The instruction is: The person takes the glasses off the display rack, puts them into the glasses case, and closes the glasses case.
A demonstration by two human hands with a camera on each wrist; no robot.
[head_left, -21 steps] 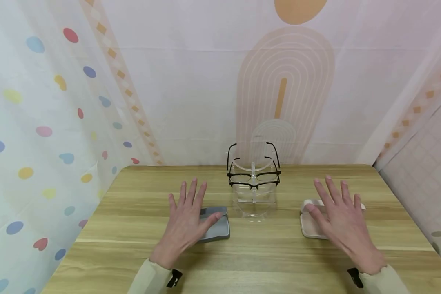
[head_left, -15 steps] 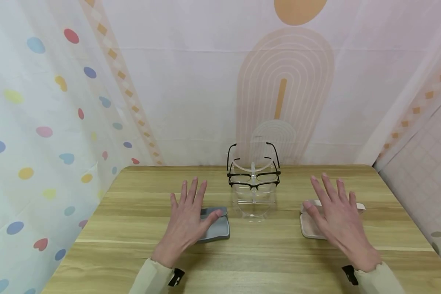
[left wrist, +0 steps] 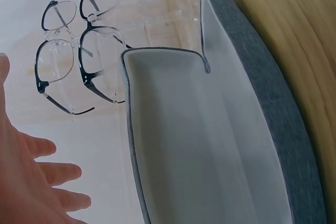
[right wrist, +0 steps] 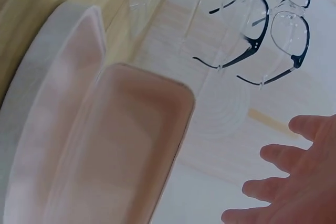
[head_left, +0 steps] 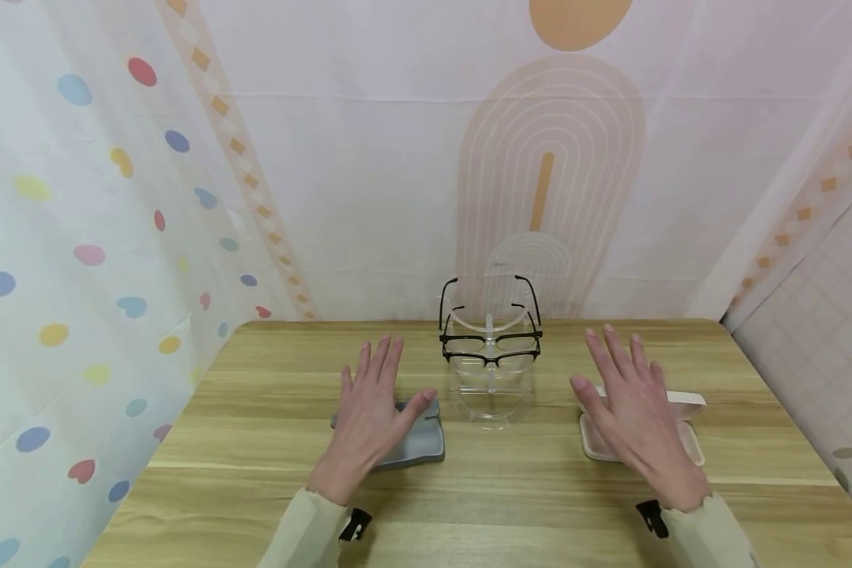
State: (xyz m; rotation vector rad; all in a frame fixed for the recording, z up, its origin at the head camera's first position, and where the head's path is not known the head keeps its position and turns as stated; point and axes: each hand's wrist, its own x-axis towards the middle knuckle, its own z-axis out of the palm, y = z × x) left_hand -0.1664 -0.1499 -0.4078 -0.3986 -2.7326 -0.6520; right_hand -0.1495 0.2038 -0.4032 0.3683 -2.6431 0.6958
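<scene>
Two pairs of dark-rimmed glasses (head_left: 491,358) sit one above the other on a clear acrylic stand (head_left: 490,412) at the middle of the table. My left hand (head_left: 366,418), fingers straight and spread, hovers over a grey glasses case (head_left: 419,443) that lies open. In the left wrist view the grey case (left wrist: 173,129) shows a bare pale lining. Over to the right, my right hand (head_left: 632,410) is also spread above an open white glasses case (head_left: 685,406). Its pink lining (right wrist: 121,135) shows bare in the right wrist view. Neither hand holds anything.
The wooden table (head_left: 497,505) reaches back to a hanging patterned cloth (head_left: 369,181). A dotted curtain (head_left: 99,315) hangs along the left side, and a pale cloth (head_left: 831,315) along the right. The stand rises between the two cases.
Both hands have moved inward and slightly forward, toward the stand, fingers still spread. More of the white case shows to the right of my right hand. Glasses, stand and cases stay in place.
</scene>
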